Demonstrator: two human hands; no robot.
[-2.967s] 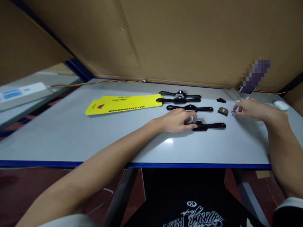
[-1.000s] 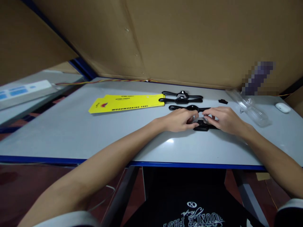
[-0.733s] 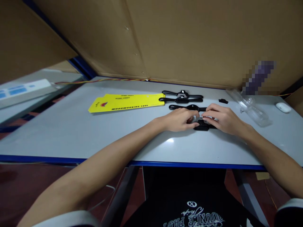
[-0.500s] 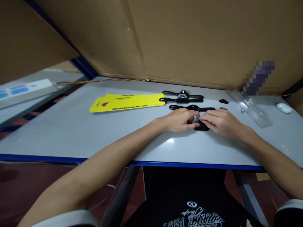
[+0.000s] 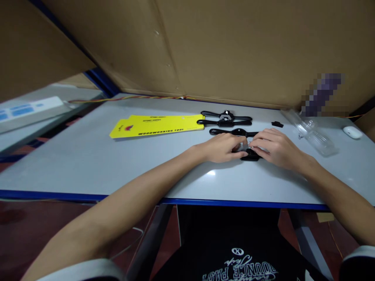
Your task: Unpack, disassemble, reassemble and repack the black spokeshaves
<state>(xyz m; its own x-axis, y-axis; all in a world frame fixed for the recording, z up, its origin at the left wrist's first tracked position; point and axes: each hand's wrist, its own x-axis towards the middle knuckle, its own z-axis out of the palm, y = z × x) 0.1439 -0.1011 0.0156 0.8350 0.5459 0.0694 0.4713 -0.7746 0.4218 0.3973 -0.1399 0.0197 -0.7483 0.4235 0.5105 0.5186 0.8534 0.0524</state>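
Hands [image 5: 225, 149] on blk tool [image 5: 249, 156]; ylw cards [image 5: 155, 125] left

- Toward ten o'clock, reads "WOODWORKING TOOL" in black capitals, along the six o'clock edge of the front yellow card [image 5: 166, 125].
- Bears a red-and-dark emblem [image 5: 128, 128] near that card's nine o'clock end, with lettering too small to read.
- Carries a short, blurred, illegible black line on that card, likewise on the rear yellow card [image 5: 140, 116].
- Toward five o'clock, shows "X" in a white oval [image 5: 237, 251] on the black shirt [image 5: 260, 242], then script apparently spelling "Skip", then outlined capitals, partly legible as "OUNCE PAS".
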